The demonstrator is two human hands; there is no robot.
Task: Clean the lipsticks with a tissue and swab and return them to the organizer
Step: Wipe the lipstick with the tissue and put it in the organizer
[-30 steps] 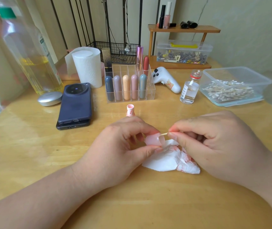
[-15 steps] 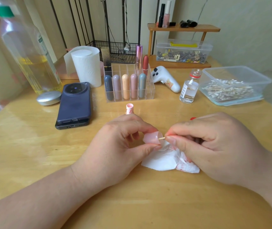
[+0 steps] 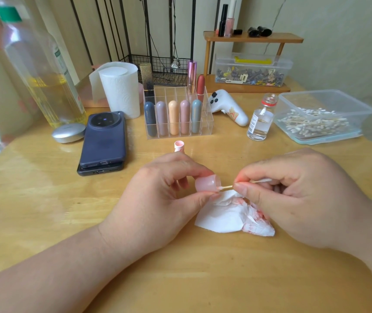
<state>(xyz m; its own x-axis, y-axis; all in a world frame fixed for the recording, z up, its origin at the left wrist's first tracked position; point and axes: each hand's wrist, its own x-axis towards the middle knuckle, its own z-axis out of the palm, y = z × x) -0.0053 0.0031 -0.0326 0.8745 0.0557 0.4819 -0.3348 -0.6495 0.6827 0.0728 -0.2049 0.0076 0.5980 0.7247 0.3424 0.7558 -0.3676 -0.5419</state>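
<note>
My left hand (image 3: 158,199) pinches a pale pink lipstick cap (image 3: 207,183), its open end turned to the right. My right hand (image 3: 302,199) pinches a cotton swab (image 3: 225,187) by its wooden stick; the swab's tip is at the cap's mouth. Beneath both hands lies a crumpled white tissue (image 3: 227,215) with red stains. The pink lipstick base (image 3: 179,146) stands upright on the table behind my left hand. A clear organizer (image 3: 207,123) further back holds several capped lipsticks in its front row.
Two stacked phones (image 3: 103,141) and a silver case (image 3: 68,132) lie at the left, by an oil bottle (image 3: 42,71) and tissue roll (image 3: 121,91). On the right stand a small glass bottle (image 3: 260,120), a white controller (image 3: 227,107) and a tub of swabs (image 3: 322,116). A wooden shelf (image 3: 252,38) is behind.
My right hand has drawn the swab back to the right, so more of its stick and its tip show outside the cap. The cap stays in my left hand.
</note>
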